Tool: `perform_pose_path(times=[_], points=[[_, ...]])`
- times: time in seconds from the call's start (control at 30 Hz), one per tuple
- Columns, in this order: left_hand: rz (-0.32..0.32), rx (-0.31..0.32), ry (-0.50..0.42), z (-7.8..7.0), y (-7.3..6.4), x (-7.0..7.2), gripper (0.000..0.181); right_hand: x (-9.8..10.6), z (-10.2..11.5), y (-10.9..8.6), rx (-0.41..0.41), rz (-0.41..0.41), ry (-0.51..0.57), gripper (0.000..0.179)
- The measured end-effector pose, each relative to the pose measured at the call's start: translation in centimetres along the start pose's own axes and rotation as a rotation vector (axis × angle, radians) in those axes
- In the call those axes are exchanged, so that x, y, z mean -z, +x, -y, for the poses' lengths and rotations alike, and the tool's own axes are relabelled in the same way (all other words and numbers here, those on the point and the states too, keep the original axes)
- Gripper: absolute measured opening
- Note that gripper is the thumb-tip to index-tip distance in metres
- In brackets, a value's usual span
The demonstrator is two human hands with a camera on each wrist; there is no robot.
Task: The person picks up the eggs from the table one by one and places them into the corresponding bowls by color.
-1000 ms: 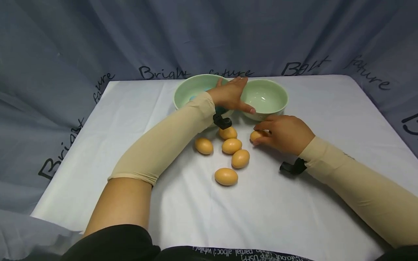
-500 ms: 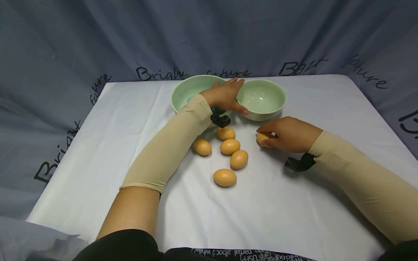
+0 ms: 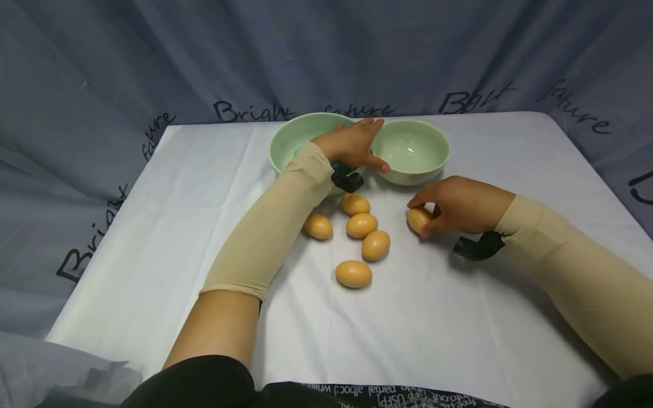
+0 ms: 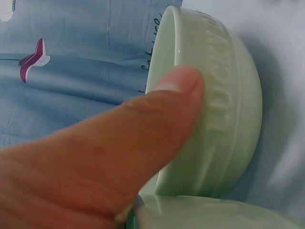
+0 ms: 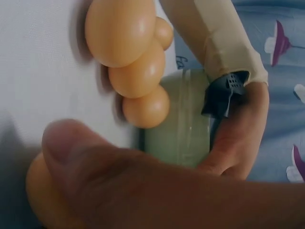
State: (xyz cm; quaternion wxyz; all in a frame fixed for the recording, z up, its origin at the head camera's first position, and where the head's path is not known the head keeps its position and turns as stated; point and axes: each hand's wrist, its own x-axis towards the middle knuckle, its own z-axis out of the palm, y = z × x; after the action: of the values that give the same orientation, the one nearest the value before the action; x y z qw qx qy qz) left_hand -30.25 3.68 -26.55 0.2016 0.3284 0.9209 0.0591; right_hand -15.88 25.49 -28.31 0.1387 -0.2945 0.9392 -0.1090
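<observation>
My right hand (image 3: 461,204) pinches a brown egg (image 3: 418,219) between thumb and fingers, on the white cloth in front of the right bowl. In the right wrist view the thumb covers part of this egg (image 5: 43,193). My left hand (image 3: 352,144) spreads over the place where two light green bowls meet. Its fingers are extended, and its thumb (image 4: 167,102) lies against the outside of the right bowl (image 4: 221,95), just below the rim. Beneath the hand and sleeve, the left bowl (image 3: 288,136) is partly hidden; a bit of something blue (image 3: 297,151) shows inside.
Several more brown eggs lie loosely grouped in front of the bowls, among them a leftmost egg (image 3: 318,226) beside the left sleeve and a nearest egg (image 3: 353,274). A grey curtain (image 3: 285,56) hangs behind the table's far edge. Each wrist carries a black camera (image 3: 479,246).
My right hand has moved to the right with the egg, away from the right bowl and the other eggs. My left hand has stayed at the bowls.
</observation>
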Motion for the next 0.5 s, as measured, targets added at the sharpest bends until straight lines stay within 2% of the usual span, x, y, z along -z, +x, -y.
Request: perform_pose_path(times=[0.17, 0.3, 0.43, 0.5], points=[[-0.030, 0.001, -0.024, 0.2, 0.3, -0.1, 0.117, 0.3, -0.8, 0.0, -0.007, 0.026, 0.067, 0.050], [-0.041, 0.000, -0.041, 0.3, 0.3, -0.2, 0.117, 1.1, -1.1, -0.2, 0.010, 0.037, 0.167, 0.048], [-0.049, -0.011, -0.069, 0.4, 0.3, -0.2, 0.118, 2.3, -1.6, -0.6, -0.016, 0.018, 0.238, 0.049], [-0.050, -0.018, -0.083, 0.5, 0.2, -0.2, 0.118, 2.9, -1.8, -0.6, -0.045, -0.018, 0.232, 0.051]])
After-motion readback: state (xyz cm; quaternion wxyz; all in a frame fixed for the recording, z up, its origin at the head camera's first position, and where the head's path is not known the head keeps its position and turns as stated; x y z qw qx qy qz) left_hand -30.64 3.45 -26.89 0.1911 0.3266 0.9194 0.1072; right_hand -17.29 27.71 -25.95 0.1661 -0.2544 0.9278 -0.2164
